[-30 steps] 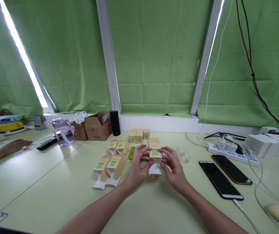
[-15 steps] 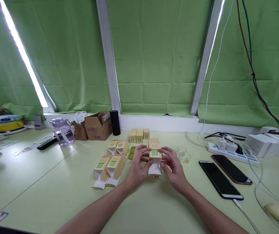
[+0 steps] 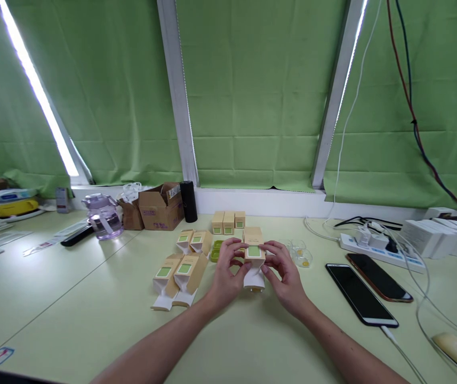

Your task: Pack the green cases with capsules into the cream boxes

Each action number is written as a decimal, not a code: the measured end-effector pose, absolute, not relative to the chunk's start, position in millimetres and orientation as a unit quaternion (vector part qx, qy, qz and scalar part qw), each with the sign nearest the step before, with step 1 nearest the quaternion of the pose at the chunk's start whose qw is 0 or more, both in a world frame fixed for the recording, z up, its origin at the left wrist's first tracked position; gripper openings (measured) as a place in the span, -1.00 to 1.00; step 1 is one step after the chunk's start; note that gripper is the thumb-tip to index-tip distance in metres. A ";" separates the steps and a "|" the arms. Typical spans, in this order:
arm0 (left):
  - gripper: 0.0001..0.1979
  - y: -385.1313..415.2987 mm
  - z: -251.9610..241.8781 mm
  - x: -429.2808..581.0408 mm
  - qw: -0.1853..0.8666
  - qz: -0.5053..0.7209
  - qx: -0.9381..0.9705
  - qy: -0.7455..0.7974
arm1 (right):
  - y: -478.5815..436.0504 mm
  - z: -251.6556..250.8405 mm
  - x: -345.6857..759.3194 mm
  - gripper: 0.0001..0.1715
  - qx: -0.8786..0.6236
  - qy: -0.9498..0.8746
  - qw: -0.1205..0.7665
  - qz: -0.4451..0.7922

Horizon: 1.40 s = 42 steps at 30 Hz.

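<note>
Between my two hands is a small tan cardboard box (image 3: 254,252) with a green label, its white flap hanging open toward me. My left hand (image 3: 230,266) grips its left side with bent fingers and thumb. On the right side, my right hand (image 3: 282,269) holds it the same way. Left of my hands lie several similar boxes (image 3: 190,269) with open flaps. Small green containers (image 3: 215,250) sit partly hidden behind my left hand. Clear round plastic containers (image 3: 302,256) with something yellow in them are beyond my right hand.
Upright small boxes (image 3: 228,221) stand at the back. To the right lie two phones (image 3: 362,293), a power strip (image 3: 384,253) and loose cables. A purple water jug (image 3: 104,216), a carton (image 3: 160,208) and a black cylinder (image 3: 189,201) stand at back left.
My hands and the box they hold have hardly moved. At the far left edge, another person's hand has shifted lower and toward the edge.
</note>
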<state>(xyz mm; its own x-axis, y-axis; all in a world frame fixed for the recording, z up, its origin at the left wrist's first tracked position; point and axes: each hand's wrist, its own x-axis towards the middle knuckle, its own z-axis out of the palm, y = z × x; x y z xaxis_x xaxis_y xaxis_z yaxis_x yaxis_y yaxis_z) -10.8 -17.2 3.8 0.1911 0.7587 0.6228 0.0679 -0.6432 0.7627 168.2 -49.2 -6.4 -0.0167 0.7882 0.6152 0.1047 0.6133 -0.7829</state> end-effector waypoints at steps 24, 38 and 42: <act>-0.66 -17.1 0.7 -13.0 0.306 0.546 0.728 0.280 | -44.7 -9.8 166.0 -0.65 -0.361 -0.632 0.630 0.271; 0.04 -15.4 1.9 -21.3 0.302 0.448 0.816 0.204 | -38.2 -12.8 170.1 -0.60 -0.368 -0.594 0.658 0.280; -0.09 -17.0 2.2 -19.9 0.295 0.453 0.813 0.215 | -38.8 -13.4 169.4 -0.60 -0.370 -0.598 0.654 0.278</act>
<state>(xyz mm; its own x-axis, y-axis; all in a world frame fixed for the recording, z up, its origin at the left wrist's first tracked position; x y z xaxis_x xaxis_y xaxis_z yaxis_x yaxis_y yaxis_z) -19.9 -17.0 2.2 0.4966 0.6173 0.6102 0.0818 -0.7331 0.6751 169.4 -38.8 -13.4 0.1299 0.8062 0.5772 0.0788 0.5719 -0.8165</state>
